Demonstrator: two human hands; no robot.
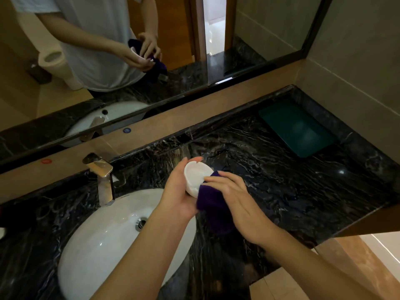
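Observation:
My left hand [179,191] grips a small round white dish [195,174] with a notched rim, tilted toward me, above the right edge of the sink. My right hand [236,200] holds a dark purple cloth [213,210] against the dish's right rim, fingers curled over the cloth. The cloth hangs down below both hands. Much of the dish's underside is hidden by my left palm.
A white oval basin [104,241] is set in the black marble counter [270,182], with a chrome tap [104,180] behind it. A dark green tray [296,128] lies at the back right corner. A mirror [151,61] runs along the wall. The counter's front edge drops off at the right.

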